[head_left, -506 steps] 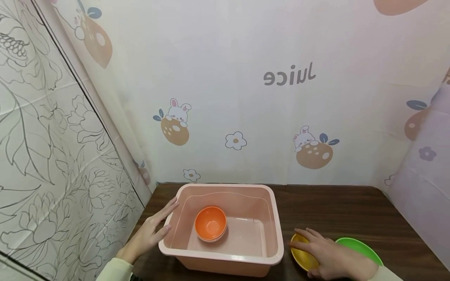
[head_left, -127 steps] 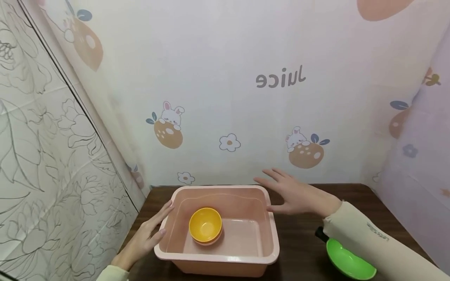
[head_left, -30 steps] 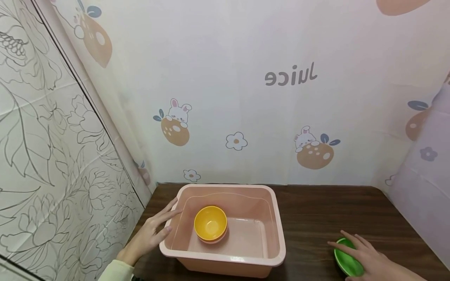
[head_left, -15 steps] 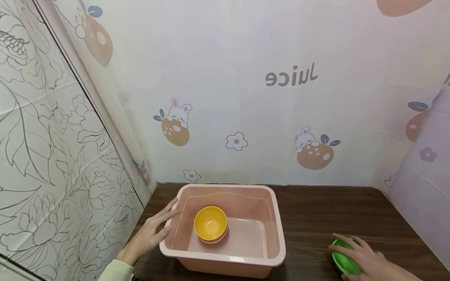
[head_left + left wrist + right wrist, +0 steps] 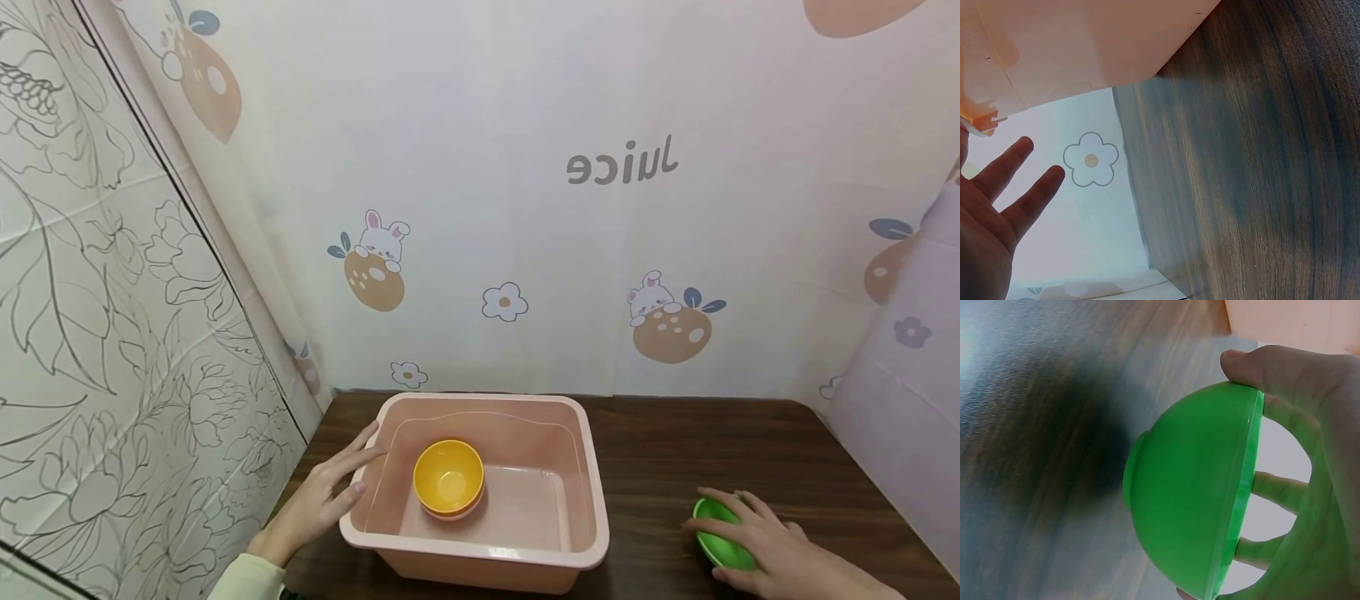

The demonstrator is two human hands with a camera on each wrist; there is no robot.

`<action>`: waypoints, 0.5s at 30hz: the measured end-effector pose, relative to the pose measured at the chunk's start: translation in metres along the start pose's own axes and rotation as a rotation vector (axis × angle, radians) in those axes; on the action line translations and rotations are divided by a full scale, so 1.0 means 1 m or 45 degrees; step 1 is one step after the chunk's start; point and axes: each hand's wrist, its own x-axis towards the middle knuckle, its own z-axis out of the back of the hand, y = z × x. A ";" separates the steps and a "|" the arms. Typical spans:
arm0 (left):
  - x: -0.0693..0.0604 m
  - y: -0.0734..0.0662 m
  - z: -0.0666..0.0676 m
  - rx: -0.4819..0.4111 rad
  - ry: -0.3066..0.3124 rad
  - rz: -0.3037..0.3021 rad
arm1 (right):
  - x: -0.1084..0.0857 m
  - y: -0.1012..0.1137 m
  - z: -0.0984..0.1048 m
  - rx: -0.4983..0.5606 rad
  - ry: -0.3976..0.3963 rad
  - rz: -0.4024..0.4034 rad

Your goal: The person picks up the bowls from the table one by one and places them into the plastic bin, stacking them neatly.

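Observation:
My right hand [image 5: 772,546] grips a green bowl [image 5: 1191,487] by its rim, the thumb on one side and the fingers across the top. In the right wrist view the bowl hangs above the wooden table, its shadow below it. My left hand [image 5: 318,500] rests on the left rim of a pink plastic basin [image 5: 495,552], its fingers fairly straight. Inside the basin, towards the left, sits a yellow bowl [image 5: 448,477], stacked on another bowl whose orange-pink edge shows beneath. The left wrist view shows spread fingers [image 5: 1038,197] beside the basin's outer wall.
The dark wooden table [image 5: 675,450] carries the basin and reaches back to a wall covering [image 5: 480,208] printed with rabbits and fruit. Patterned sheets [image 5: 120,333] close off the left and right sides.
In the last second my right hand has taken hold of the green bowl and moved it left, off the table. Longer ago, the yellow bowl came to sit on the orange one in the basin.

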 end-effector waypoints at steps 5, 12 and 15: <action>0.000 0.000 0.000 0.003 0.003 0.000 | 0.005 0.005 0.007 -0.058 -0.031 0.025; 0.000 0.001 0.000 -0.001 -0.001 -0.004 | 0.015 0.007 0.022 -0.076 -0.065 0.036; 0.000 0.002 0.000 0.002 -0.007 -0.018 | 0.019 0.009 0.028 -0.097 -0.102 0.017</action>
